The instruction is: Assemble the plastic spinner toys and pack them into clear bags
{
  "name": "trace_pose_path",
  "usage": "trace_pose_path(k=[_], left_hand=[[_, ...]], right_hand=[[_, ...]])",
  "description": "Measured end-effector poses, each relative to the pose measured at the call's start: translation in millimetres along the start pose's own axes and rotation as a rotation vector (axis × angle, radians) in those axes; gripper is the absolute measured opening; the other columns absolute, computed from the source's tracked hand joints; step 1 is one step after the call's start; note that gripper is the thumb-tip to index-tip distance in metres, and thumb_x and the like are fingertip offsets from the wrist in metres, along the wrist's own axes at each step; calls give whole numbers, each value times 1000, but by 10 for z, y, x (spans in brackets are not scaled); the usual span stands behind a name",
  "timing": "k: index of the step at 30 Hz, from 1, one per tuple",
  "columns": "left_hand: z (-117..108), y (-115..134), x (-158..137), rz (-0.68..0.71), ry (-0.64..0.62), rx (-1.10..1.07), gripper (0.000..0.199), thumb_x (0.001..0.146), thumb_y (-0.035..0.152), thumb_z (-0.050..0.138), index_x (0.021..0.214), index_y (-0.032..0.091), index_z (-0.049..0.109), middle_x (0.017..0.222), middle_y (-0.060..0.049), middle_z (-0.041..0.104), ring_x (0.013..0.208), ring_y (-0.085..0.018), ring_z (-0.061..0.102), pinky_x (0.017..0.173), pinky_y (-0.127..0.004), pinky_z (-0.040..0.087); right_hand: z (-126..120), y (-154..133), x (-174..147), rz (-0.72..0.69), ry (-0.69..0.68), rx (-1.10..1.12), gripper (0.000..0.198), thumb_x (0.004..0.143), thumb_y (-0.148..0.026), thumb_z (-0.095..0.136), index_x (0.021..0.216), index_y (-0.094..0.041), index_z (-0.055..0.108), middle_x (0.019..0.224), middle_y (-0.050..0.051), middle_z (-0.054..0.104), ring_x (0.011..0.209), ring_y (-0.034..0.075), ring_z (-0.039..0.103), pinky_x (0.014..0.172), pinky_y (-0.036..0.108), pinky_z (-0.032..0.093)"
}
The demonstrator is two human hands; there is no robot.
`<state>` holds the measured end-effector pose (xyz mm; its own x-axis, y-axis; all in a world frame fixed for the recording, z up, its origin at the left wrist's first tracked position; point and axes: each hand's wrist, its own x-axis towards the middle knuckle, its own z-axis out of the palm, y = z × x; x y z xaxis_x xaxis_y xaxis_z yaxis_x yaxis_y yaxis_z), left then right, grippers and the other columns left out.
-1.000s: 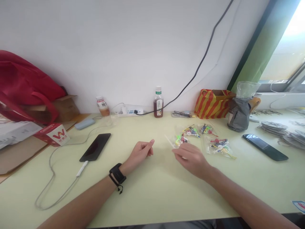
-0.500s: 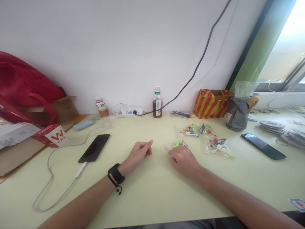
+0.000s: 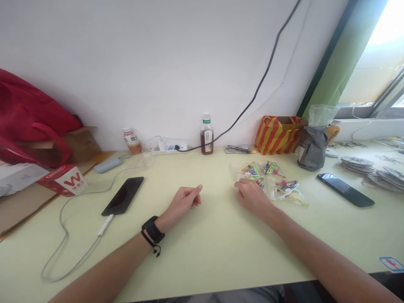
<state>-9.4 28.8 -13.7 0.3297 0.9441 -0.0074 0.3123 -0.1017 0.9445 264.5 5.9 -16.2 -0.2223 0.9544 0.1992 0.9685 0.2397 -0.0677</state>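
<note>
My left hand (image 3: 188,198) rests on the table with its fingers curled in and the thumb laid on top; nothing shows in it. A black watch (image 3: 153,229) is on that wrist. My right hand (image 3: 254,197) lies at the near left of a group of clear plastic bags, fingers bent down over one bag (image 3: 260,182) that it partly covers. Small coloured plastic pieces fill these bags. Another bag (image 3: 249,169) is just behind, one more (image 3: 272,167) sits to its right, and a further bag (image 3: 288,190) lies right of my hand.
On the table (image 3: 202,248) a black phone (image 3: 123,196) charges at left, and a dark phone (image 3: 345,190) lies at right. Along the wall stand a tea bottle (image 3: 206,136), a smaller bottle (image 3: 131,142), a power strip (image 3: 170,148) and a striped bag (image 3: 277,136).
My right hand has moved right and slightly away from me, and the bag under it has shifted up against the others. My left hand keeps its place. The view has turned slightly.
</note>
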Motion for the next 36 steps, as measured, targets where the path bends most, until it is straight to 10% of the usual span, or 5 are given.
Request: trace_pose_path(k=[14,20,36], left_hand=[[21,-34,-9,26,-34,47,63,94,68,53,60,16,63,59,0,53,59,-14,47,60,-27,36],[29,-30,-19,57,-61,76,63,96,67,51,60,17,62,59,0,53,59,-15,47,60,-27,36],[20,-23,-26,76,-90,99,62,97,65,50,62,16,63,61,-1,53,61,-15,47,62,-28,34]], right_hand=[[69,497,37,255,298,-34,53,100,-49,46,143,-20,54,139,19,58,129,40,48,109,57,38],[188,993,52,520,121,-9,73,99,-73,23,159,-34,37,161,17,39,144,49,33,105,84,22],[211,1175,150,222,7,-15,77,91,-82,39,151,-34,49,168,9,32,153,43,26,120,73,11]])
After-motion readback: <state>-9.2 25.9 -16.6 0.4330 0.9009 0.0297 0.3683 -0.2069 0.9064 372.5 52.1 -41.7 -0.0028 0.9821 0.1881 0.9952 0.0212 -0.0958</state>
